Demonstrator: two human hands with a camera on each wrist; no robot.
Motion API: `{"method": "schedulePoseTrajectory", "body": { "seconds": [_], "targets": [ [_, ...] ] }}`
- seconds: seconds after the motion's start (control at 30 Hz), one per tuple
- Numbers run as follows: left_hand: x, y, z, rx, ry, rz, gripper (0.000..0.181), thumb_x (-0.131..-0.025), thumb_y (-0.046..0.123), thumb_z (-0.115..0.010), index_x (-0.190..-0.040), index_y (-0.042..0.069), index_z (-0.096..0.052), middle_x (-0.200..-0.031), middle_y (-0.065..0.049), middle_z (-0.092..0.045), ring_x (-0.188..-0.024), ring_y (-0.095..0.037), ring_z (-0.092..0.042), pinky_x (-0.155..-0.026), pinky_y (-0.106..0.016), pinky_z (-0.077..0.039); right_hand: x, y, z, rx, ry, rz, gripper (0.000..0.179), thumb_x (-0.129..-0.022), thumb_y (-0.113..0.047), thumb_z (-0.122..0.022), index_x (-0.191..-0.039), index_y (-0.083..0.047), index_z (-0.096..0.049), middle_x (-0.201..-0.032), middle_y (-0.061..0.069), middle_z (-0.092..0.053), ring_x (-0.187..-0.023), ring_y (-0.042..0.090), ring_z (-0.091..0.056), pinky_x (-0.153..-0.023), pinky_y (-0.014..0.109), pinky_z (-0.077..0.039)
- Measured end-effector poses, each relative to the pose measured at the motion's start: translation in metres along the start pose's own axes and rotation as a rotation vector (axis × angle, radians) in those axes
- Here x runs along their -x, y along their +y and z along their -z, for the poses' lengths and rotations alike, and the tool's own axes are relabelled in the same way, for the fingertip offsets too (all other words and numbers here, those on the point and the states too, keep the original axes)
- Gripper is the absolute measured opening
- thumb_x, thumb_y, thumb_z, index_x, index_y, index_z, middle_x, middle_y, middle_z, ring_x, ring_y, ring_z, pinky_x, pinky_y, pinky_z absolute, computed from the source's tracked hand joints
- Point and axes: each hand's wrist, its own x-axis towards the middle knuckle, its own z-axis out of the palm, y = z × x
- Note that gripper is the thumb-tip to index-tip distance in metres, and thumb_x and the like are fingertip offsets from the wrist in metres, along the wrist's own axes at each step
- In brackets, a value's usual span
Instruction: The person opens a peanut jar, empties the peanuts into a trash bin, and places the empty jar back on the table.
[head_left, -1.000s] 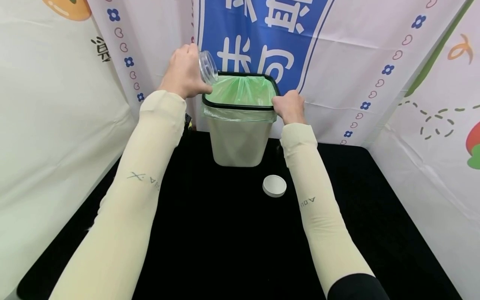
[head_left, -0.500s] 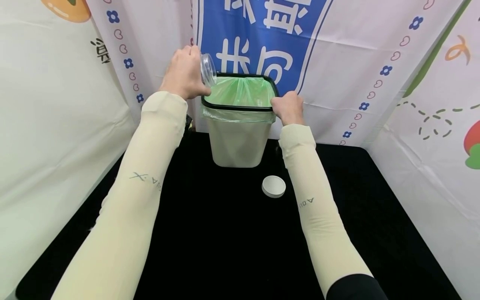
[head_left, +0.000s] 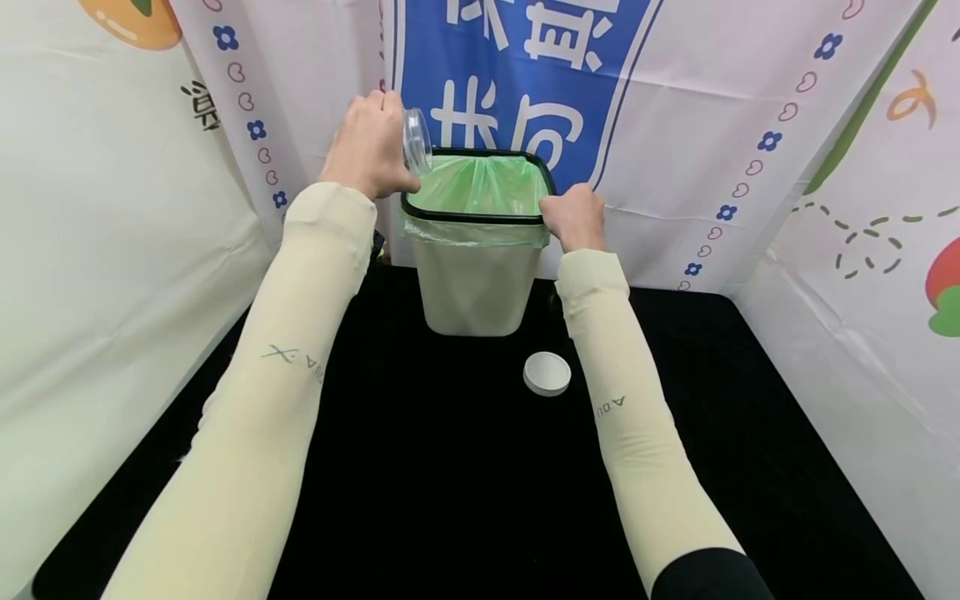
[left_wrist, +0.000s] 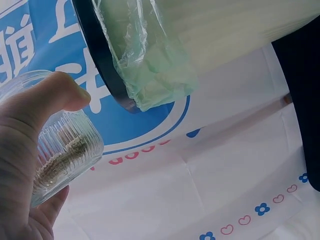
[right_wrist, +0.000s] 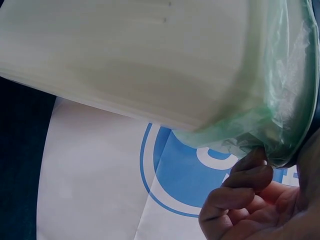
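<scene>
My left hand [head_left: 367, 146] grips a clear ribbed glass jar [left_wrist: 75, 145] on its side, mouth tipped towards the bin's left rim. Dry, crumbly brownish-grey bits lie in the jar, seen in the left wrist view. The bin [head_left: 474, 279] is pale, with a black rim [head_left: 480, 218] and a green plastic liner [head_left: 487, 185] folded over the edge. At the bin's front right corner my right hand [head_left: 576, 215] holds the rim and liner, its fingers [right_wrist: 227, 197] curled in under the edge. A white round lid [head_left: 547, 373] lies on the table in front of the bin.
The bin stands at the back of a black-covered table [head_left: 450, 467], close to a printed cloth backdrop [head_left: 675, 125]. Pale cloth walls [head_left: 112, 250] flank both sides. A small dark object [head_left: 377, 247] shows behind the left wrist.
Both hands keep their holds and the jar stays tipped at the bin's rim. The whole view shifts only slightly.
</scene>
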Motion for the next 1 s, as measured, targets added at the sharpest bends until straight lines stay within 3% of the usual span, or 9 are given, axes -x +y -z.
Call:
{"method": "schedulePoseTrajectory", "body": {
  "seconds": [0.23, 0.57, 1.0],
  "targets": [
    [-0.0005, 0.0025, 0.0004, -0.018, 0.004, -0.019, 0.098, -0.074, 0.02, -0.09, -0.15, -0.011, -0.036, -0.147, -0.03, -0.05, -0.132, -0.047, -0.048, -0.121, -0.055, -0.043, 0.0029, -0.0002, 0.0016, -0.008, -0.011, -0.004, 0.037, -0.097, -0.025, -0.05, -0.124, -0.001, -0.059, -0.124, 0.018, -0.058, -0.103, 0.03, -0.057, -0.076, 0.035, -0.047],
    [-0.001, 0.0039, 0.0004, -0.066, -0.005, -0.045, 0.095, -0.074, 0.018, -0.087, -0.149, -0.012, -0.037, -0.146, -0.03, -0.05, -0.131, -0.047, -0.047, -0.12, -0.056, -0.044, -0.0003, 0.0005, -0.0001, -0.009, -0.006, -0.01, 0.032, -0.096, -0.023, -0.05, -0.118, -0.003, -0.06, -0.113, 0.015, -0.057, -0.097, 0.029, -0.057, -0.071, 0.034, -0.047],
    [-0.0028, 0.004, -0.0015, -0.132, 0.021, -0.092, 0.092, -0.072, 0.014, -0.084, -0.146, -0.015, -0.039, -0.148, -0.033, -0.05, -0.129, -0.049, -0.047, -0.119, -0.056, -0.044, -0.0022, -0.0002, -0.0007, 0.006, -0.002, -0.014, 0.04, -0.095, -0.023, -0.05, -0.127, -0.001, -0.058, -0.125, 0.018, -0.057, -0.105, 0.03, -0.056, -0.078, 0.036, -0.048]
  ]
}}
